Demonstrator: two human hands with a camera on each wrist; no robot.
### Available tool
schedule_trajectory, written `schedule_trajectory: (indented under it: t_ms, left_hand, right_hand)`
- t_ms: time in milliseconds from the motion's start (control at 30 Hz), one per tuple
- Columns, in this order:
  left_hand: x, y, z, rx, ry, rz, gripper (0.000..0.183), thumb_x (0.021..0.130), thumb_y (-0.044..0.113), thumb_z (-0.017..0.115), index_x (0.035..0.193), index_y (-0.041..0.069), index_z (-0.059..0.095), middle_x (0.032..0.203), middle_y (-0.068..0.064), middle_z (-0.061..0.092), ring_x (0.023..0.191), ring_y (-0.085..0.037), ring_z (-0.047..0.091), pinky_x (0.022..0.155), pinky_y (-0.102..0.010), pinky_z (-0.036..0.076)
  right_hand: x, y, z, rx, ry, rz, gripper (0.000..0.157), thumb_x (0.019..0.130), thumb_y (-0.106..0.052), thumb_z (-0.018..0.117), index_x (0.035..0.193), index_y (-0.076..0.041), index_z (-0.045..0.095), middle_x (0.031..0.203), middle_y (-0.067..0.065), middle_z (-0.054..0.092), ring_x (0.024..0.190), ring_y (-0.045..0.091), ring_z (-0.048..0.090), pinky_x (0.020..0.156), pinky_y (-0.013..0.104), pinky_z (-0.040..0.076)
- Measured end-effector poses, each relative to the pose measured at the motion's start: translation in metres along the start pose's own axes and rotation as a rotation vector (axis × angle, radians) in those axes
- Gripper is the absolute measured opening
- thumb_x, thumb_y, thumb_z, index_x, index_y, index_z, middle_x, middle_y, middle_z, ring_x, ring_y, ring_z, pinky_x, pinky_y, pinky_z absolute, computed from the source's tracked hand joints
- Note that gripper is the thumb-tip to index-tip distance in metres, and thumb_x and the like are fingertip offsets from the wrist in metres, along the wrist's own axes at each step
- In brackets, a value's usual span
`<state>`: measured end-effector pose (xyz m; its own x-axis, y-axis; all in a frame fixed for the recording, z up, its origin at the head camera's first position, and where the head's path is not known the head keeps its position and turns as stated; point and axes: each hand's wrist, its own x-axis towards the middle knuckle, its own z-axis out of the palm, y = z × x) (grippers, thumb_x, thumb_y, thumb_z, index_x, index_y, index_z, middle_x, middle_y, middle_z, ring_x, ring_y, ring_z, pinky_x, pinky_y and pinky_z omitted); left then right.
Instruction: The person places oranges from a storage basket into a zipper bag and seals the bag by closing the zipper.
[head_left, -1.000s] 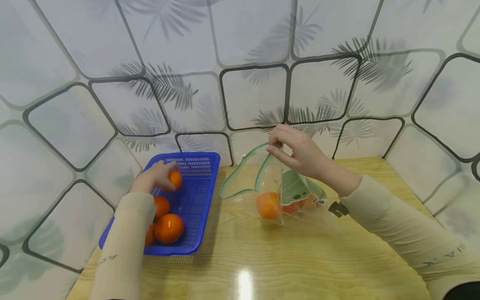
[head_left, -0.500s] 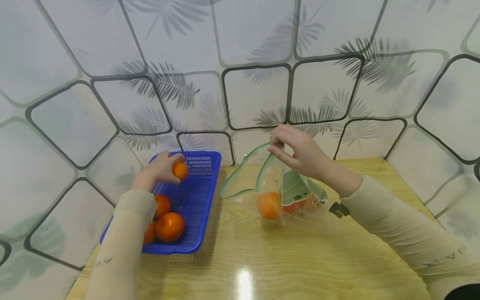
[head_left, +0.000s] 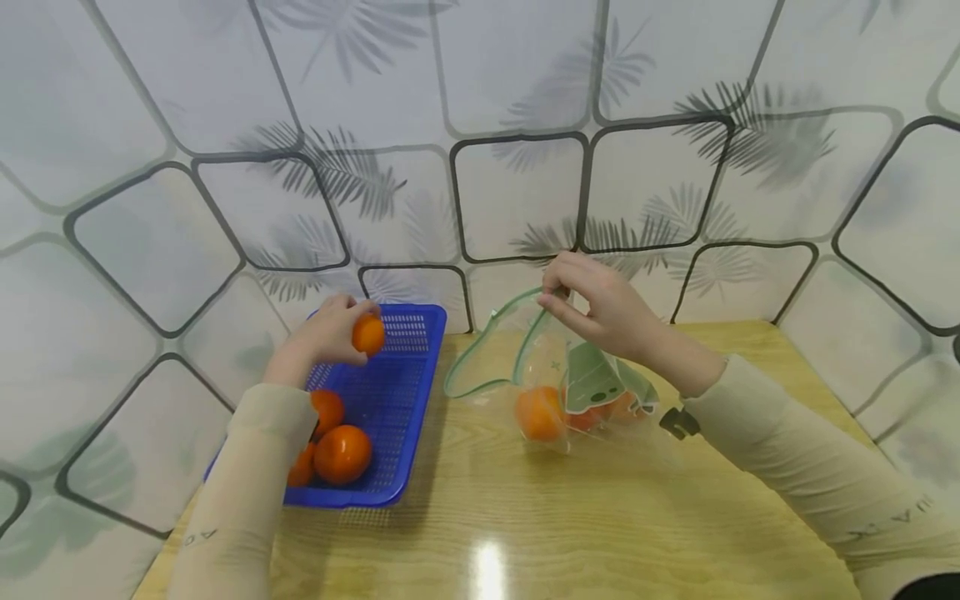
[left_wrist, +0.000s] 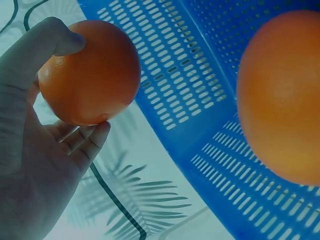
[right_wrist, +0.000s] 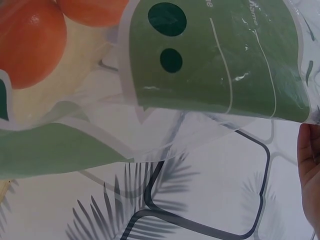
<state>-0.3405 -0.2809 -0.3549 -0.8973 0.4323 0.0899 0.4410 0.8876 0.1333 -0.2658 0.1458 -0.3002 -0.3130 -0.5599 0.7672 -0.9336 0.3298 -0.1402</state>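
Note:
My left hand grips an orange above the far end of the blue plastic basket. The left wrist view shows the thumb on one side of that orange and the fingers under it. With thumb and fingertips my right hand pinches the rim of a clear zip bag, whose green-edged mouth gapes toward the basket. Inside the bag lie several oranges, partly behind a green printed panel. In the right wrist view the hand shows only at the right edge.
Several more oranges lie in the near part of the basket, some hidden by the left sleeve. Basket and bag stand on a wooden table. A patterned wall covering rises behind the table.
My left hand has lifted the orange up from inside the basket and shifted it slightly right. The right hand and the bag have stayed nearly still.

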Motion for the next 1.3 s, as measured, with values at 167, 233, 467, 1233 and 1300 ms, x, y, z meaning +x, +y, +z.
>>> schedule_trajectory:
  t_ms: [167,233,467,1233,1300]
  left_hand:
    - [0.002,0.006,-0.002,0.012,0.007,0.026,0.066,0.075,0.016,0.082,0.137,0.013,0.058,0.127,-0.029,0.053,0.115,-0.044,0.051,0.09,-0.06,0.053]
    - [0.002,0.009,-0.004,0.014,0.019,0.039,0.066,0.075,0.016,0.083,0.136,0.014,0.059,0.124,-0.027,0.053,0.113,-0.043,0.051,0.088,-0.058,0.053]
    - [0.002,0.025,-0.012,0.03,0.023,0.091,0.067,0.075,0.015,0.082,0.138,0.014,0.06,0.126,-0.025,0.053,0.114,-0.043,0.05,0.086,-0.055,0.054]
    - [-0.008,0.089,-0.042,0.065,0.066,0.218,0.074,0.074,0.011,0.087,0.142,0.019,0.059,0.135,-0.02,0.048,0.114,-0.039,0.051,0.083,-0.051,0.06]
    - [-0.01,0.094,-0.044,0.063,0.074,0.23,0.075,0.074,0.011,0.087,0.143,0.02,0.059,0.136,-0.02,0.048,0.116,-0.039,0.051,0.084,-0.051,0.06]
  right_hand:
    - [-0.001,0.001,0.002,0.001,0.005,-0.01,0.048,0.111,-0.047,0.047,0.091,-0.006,0.059,0.087,0.007,0.056,0.082,0.013,0.049,0.078,0.023,0.04]
    - [-0.001,0.001,0.002,0.003,0.006,-0.009,0.047,0.111,-0.047,0.047,0.091,-0.006,0.059,0.088,0.007,0.056,0.083,0.013,0.05,0.078,0.022,0.041]
    - [-0.001,0.001,0.001,0.003,0.008,0.0,0.048,0.111,-0.048,0.047,0.092,-0.006,0.059,0.088,0.007,0.056,0.083,0.013,0.049,0.078,0.021,0.041]
    - [-0.001,0.003,0.001,0.012,0.006,-0.011,0.047,0.111,-0.047,0.048,0.092,-0.006,0.059,0.089,0.007,0.057,0.083,0.012,0.049,0.077,0.02,0.041]
    - [-0.001,0.003,0.001,0.011,0.005,-0.012,0.047,0.111,-0.047,0.048,0.091,-0.006,0.059,0.089,0.007,0.056,0.083,0.012,0.049,0.077,0.02,0.041]
